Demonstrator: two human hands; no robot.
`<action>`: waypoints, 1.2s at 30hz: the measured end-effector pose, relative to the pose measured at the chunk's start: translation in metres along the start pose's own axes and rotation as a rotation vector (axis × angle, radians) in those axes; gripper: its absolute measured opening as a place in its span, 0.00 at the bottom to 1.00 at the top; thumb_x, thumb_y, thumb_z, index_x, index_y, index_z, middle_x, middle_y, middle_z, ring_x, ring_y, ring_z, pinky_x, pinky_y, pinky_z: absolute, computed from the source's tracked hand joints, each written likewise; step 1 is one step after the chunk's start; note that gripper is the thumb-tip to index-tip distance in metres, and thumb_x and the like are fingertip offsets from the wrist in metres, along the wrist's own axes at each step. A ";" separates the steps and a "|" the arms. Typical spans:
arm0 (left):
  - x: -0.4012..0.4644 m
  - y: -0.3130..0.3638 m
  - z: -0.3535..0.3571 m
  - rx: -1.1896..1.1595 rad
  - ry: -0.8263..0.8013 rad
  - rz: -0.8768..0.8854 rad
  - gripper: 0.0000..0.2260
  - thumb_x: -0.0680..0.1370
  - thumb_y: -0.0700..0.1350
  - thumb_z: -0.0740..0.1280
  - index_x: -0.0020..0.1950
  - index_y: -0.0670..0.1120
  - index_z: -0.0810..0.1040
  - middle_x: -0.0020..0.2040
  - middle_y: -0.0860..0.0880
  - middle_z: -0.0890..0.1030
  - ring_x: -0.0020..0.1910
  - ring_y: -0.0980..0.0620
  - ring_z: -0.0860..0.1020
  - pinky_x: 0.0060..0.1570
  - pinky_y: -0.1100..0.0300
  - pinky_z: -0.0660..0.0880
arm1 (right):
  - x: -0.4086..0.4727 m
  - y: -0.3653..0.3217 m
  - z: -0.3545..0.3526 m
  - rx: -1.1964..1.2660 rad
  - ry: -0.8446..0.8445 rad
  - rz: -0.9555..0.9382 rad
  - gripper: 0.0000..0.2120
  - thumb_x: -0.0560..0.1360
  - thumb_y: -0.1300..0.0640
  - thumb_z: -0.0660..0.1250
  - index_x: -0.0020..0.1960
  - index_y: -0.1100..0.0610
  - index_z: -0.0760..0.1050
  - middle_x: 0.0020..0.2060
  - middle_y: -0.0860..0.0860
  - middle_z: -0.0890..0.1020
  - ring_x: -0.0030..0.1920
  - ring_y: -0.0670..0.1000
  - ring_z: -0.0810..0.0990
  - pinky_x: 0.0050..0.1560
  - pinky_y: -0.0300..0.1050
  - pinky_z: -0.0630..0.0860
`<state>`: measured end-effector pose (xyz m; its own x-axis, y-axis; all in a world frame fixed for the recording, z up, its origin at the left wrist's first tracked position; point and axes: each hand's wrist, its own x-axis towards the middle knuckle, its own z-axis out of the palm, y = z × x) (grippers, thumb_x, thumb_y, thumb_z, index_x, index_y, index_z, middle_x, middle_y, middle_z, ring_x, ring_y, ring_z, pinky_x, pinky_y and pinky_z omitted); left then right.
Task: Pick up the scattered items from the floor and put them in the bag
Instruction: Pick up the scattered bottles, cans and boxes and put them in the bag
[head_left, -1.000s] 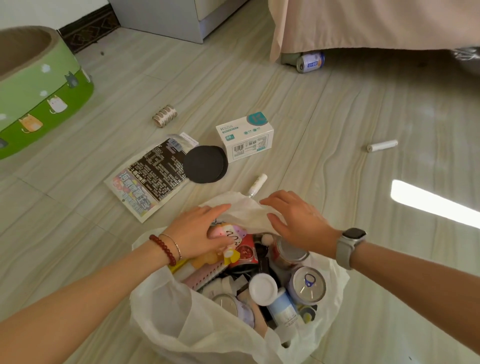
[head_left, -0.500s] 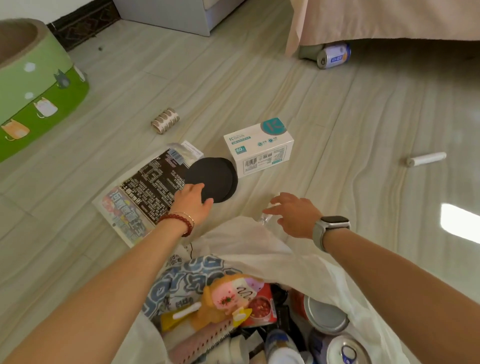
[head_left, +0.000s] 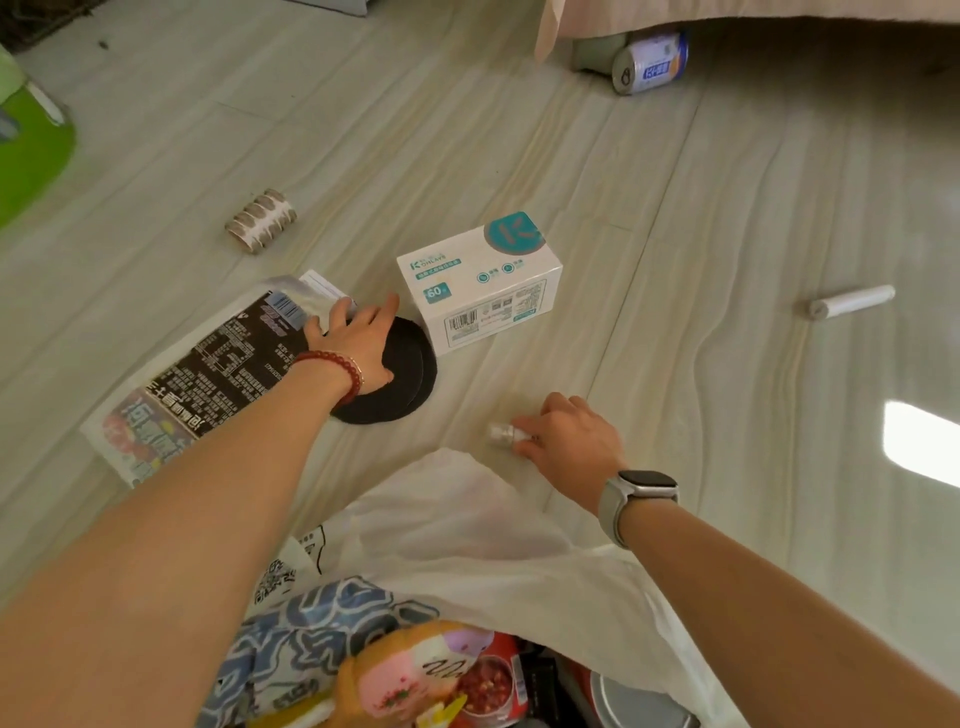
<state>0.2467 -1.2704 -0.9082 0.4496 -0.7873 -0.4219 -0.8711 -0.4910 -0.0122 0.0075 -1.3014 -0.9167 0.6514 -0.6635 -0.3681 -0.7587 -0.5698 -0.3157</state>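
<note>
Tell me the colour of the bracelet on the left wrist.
Dark red beads, seen in the head view.

Single head-worn wide-angle view, looking forward and steeply down, close above the pale wood-grain plank floor (head_left: 675, 234), open white plastic bag (head_left: 493, 525) nearest, pink bedskirt (head_left: 675, 10) farthest.

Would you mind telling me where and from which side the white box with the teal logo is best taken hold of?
Probably across its two long faces, from above. The white box lies flat on the floor with its top bare and its right side clear. The left hand, resting on the black discs, crowds its lower left corner, so the right hand suits once free.
</note>
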 end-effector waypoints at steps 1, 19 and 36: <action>0.000 0.000 -0.002 0.056 0.015 0.005 0.41 0.71 0.50 0.70 0.74 0.51 0.46 0.73 0.44 0.57 0.73 0.42 0.52 0.70 0.40 0.51 | 0.000 0.000 -0.001 -0.005 -0.003 0.003 0.13 0.78 0.49 0.56 0.56 0.50 0.76 0.52 0.54 0.73 0.55 0.56 0.70 0.48 0.47 0.68; -0.207 -0.014 -0.057 -0.929 0.596 0.166 0.12 0.73 0.43 0.67 0.55 0.49 0.73 0.50 0.54 0.76 0.49 0.56 0.75 0.50 0.62 0.71 | -0.075 -0.030 -0.082 0.698 0.346 -0.080 0.22 0.75 0.59 0.61 0.67 0.52 0.62 0.37 0.49 0.74 0.36 0.49 0.74 0.43 0.44 0.72; -0.296 0.031 0.031 0.004 0.359 0.513 0.16 0.68 0.52 0.69 0.55 0.53 0.76 0.58 0.49 0.77 0.59 0.48 0.71 0.56 0.49 0.71 | -0.191 -0.035 -0.050 0.114 0.052 -0.496 0.16 0.75 0.51 0.61 0.61 0.53 0.73 0.56 0.53 0.77 0.54 0.51 0.74 0.53 0.42 0.70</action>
<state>0.0804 -1.0415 -0.8115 0.0111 -0.9990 -0.0444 -0.9941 -0.0158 0.1073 -0.0902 -1.1794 -0.7914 0.9302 -0.3513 -0.1062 -0.3512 -0.7679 -0.5357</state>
